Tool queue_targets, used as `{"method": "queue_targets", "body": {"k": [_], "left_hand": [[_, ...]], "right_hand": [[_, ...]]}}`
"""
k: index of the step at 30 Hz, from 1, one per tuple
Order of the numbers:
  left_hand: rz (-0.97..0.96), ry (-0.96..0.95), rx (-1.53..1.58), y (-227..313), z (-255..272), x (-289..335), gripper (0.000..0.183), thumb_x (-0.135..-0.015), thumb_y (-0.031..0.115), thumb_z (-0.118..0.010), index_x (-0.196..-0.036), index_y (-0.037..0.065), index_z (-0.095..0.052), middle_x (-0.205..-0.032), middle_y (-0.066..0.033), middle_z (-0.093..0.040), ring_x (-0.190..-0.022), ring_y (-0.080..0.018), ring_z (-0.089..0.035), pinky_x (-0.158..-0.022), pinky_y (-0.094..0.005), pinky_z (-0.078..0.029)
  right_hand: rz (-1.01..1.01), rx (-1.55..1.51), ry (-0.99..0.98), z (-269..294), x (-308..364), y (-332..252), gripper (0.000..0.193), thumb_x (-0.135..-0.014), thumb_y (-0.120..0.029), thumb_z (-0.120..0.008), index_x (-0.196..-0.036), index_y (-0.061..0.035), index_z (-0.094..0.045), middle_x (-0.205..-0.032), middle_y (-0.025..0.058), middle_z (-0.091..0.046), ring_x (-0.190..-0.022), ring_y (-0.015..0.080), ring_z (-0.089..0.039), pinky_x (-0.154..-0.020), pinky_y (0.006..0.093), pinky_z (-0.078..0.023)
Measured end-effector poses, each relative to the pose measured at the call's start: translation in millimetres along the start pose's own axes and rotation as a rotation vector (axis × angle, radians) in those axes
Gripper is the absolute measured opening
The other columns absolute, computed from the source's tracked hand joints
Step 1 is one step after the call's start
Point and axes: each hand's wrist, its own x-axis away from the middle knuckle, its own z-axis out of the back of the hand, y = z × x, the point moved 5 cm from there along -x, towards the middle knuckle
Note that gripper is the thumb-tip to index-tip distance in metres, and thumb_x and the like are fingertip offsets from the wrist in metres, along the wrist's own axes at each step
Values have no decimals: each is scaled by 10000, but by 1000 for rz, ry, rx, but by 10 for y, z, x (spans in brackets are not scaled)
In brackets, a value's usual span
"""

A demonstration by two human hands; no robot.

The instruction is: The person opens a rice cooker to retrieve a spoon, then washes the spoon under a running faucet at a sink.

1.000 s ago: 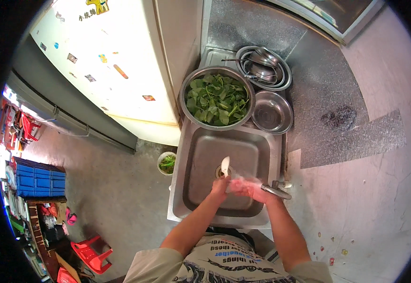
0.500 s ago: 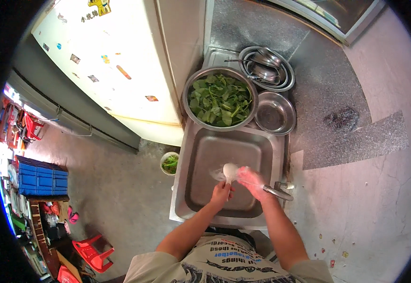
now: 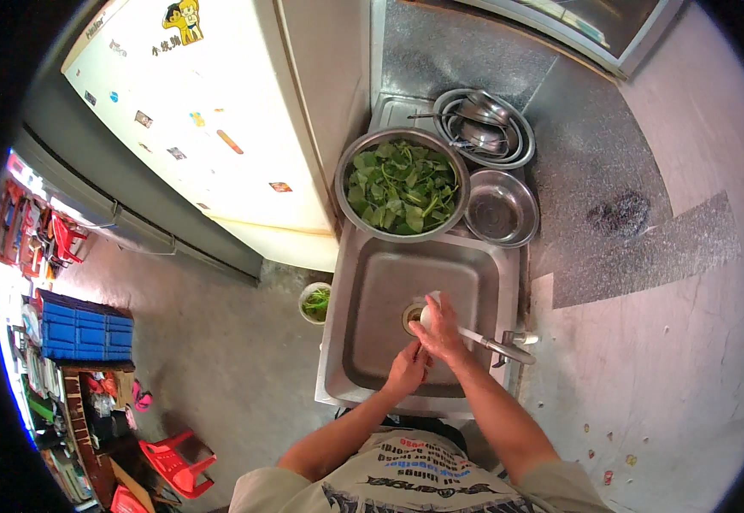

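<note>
Over the stainless steel sink [image 3: 360, 282], my left hand [image 3: 408, 368] is closed around the handle of a white spoon [image 3: 426, 318], most of which is hidden by my hands. My right hand [image 3: 443, 333] wraps its fingers over the spoon's round head, just above and right of the left. Beside the right wrist reaches a metal tap [image 3: 508, 349], and a pale streak, likely water, runs from its spout to that hand. The drain [image 3: 412, 318] shows in the sink's bottom, left of the spoon.
Behind the sink stand a large metal basin of green leaves [image 3: 402, 188], a metal bowl [image 3: 502, 208] and stacked metal bowls [image 3: 485, 128]. A small tub of greens [image 3: 314, 303] sits on the floor at left, near a white refrigerator [image 3: 244, 111]. A wall is at right.
My right hand has moved left and closed over the spoon's head, which was in plain view before. The splash around the spoon is gone, and the drain now shows.
</note>
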Motion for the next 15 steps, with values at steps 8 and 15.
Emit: {"method": "queue_targets", "body": {"k": [8,15], "left_hand": [[-282,-6,-516,309,-349,147,247,-888,133,-453,-1098,46,-549,-749,-183,-611,-749,-406,-596,-674,-455,-470],[-113,54,-349,197,-9,316,208,-899,142,-452,-1034,28,-563,-726,-118,-617,-562,-259,-603,-537,-377,-465]], "right_hand": [[-621,-801,-68,-582,-33,1626,312,-825,-372,-611,-766,-73,-543,-743,62,-561,-766,204,-560,-733,348,-446],[-481,-762,-75,-98,72,313,297,-882,-347,-544,-870,-86,-686,-1020,91,-614,-943,201,-574,-821,352,-457]]}}
